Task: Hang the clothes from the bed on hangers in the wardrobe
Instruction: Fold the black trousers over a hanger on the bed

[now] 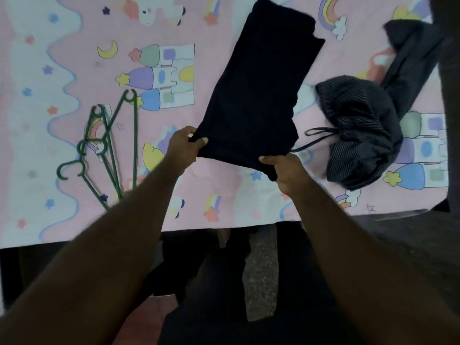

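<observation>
A folded black garment lies lengthwise on the bed, which has a pink sheet with castles and rainbows. My left hand pinches the garment's near left corner, thumb on top. My right hand grips its near right corner. Several green plastic hangers lie in a loose pile on the sheet to the left of my left arm. A crumpled dark pinstriped garment with a drawstring lies to the right of the black one. No wardrobe is in view.
The bed's near edge runs across the middle of the view, with dark floor and my legs below it. A dark piece of furniture stands along the bed's right side.
</observation>
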`<state>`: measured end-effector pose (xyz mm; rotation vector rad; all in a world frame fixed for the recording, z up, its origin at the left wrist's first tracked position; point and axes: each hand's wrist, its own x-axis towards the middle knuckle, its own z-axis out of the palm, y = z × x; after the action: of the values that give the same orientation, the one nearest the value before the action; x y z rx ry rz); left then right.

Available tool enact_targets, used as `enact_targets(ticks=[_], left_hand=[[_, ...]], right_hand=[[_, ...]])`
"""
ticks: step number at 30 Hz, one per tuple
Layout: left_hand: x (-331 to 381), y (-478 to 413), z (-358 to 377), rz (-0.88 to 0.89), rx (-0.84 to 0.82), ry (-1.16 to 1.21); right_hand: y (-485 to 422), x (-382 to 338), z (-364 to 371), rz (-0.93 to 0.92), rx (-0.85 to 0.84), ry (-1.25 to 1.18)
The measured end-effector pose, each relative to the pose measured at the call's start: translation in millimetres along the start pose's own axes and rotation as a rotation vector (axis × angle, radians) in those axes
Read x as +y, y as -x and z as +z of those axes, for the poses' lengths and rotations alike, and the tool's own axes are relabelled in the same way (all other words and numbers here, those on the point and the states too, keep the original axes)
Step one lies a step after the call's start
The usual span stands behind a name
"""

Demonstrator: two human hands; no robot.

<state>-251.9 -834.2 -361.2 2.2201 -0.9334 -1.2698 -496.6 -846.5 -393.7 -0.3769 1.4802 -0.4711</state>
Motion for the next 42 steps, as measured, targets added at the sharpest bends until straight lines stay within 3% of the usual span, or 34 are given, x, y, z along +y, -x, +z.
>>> enact_targets(ticks=[4, 8, 10, 15, 17, 20, 22, 27, 32, 35, 37, 39, 42], left_hand=[[28.7, 19.1, -9.1, -0.034, -0.050, -0.046], [97.2, 48.9, -43.5, 0.210, 0.141, 0.033], [140.1, 68.7, -65.5, 0.296, 0.169, 0.125], [216.8, 113.7, -115.2, 0.137, 0.140, 0.546], [222.2, 129.7, -122.1, 0.046, 0.043, 0.698], [225.2, 155.1, -127.1, 0.037, -0.164, 0.643], [232.6, 164.0, -131.7, 0.074, -0.133, 0.543], [262.4, 185.2, -163.6, 0.232, 0.210, 0.660], [290.7, 208.5, -189.5, 0.308, 0.144, 0.683], [300.6, 221.3, -203.6, 0.429, 0.222, 0.693], [310.7, 231.2, -212.6, 0.534, 0.260, 0.681], [314.3, 239.3, -216.6, 0.574, 0.236, 0.616], [310.0, 244.3, -222.4, 0.555, 0.257, 0.539]], right_hand=[[34.9, -42.3, -6.9, -0.101, 0.014, 0.108], [105.9, -123.8, -5.3, -0.464, 0.014, 0.205], [143.2, -167.7, -0.3, -0.546, -0.022, 0.143], [229.3, -269.7, 20.2, -0.586, -0.102, -0.078], [252.6, -291.0, 27.7, -0.600, -0.130, -0.065], [286.3, -304.7, 40.5, -0.677, -0.110, 0.090], [299.2, -308.2, 44.6, -0.723, -0.092, 0.170], [334.5, -320.3, 43.4, -0.775, -0.058, 0.060], [356.7, -325.7, 44.8, -0.689, -0.084, 0.279], [372.5, -327.3, 39.0, -0.779, -0.132, 0.101], [376.6, -319.9, 40.0, -0.682, -0.292, -0.050], [376.9, -300.7, 48.9, -0.509, -0.424, 0.086], [373.5, -288.7, 62.2, -0.475, -0.401, 0.129]])
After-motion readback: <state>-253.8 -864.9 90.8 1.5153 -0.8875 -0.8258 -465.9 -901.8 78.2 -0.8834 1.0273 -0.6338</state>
